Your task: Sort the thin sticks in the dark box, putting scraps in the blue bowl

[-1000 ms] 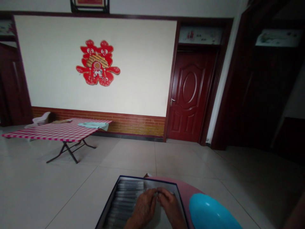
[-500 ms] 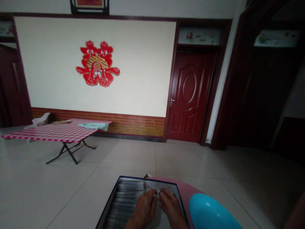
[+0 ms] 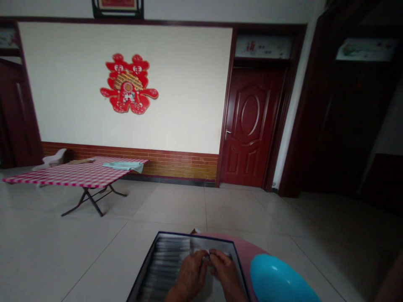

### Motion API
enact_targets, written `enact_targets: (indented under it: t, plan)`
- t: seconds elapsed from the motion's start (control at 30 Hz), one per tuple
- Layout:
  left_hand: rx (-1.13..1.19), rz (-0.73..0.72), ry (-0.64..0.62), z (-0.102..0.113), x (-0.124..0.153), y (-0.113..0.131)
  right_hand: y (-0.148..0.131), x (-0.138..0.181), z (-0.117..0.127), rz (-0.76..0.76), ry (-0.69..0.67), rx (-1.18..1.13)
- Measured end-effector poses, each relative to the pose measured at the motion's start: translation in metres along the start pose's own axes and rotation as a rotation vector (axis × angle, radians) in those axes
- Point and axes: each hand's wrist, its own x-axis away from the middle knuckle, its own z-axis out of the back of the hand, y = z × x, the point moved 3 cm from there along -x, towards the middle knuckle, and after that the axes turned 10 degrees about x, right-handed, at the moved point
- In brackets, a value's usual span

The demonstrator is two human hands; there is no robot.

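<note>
Over a shallow dark-rimmed box [image 3: 211, 238], my left hand [image 3: 191, 272] and my right hand [image 3: 225, 272] meet with their fingertips pinched close together. Between the fingertips is something small and pale, too small and dim to name; both hands seem closed on it. In the left half of the box lies a row of several thin, dark grey sticks [image 3: 166, 262], side by side. My hands cover part of the box's right half, which shows a pale bottom.
The box rests on a pink round-edged surface [image 3: 247, 247]. Right of it is a bright blue basin [image 3: 280, 279]. Farther off, a folding table [image 3: 72, 174] with a red-checked top stands on the tiled floor, a pale green cloth [image 3: 124, 166] on it. A red door [image 3: 250, 126] is behind.
My fingertips have drawn slightly closer together, the right hand moving a little to the left. The box and basin stay where they were.
</note>
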Motion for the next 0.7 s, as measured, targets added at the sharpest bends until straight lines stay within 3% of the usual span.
enact_targets:
  t: [0.23,0.5,0.7]
  plan:
    - [-0.176,0.009,-0.016,0.004,-0.006,-0.002,-0.007,0.002,0.000,0.003,0.048,0.106]
    - [-0.273,0.060,-0.047,0.010,-0.013,0.009,-0.002,-0.001,-0.002,0.023,0.009,0.133]
    - [-0.279,0.020,-0.035,0.009,-0.009,0.007,-0.006,-0.001,-0.004,0.166,0.006,0.305]
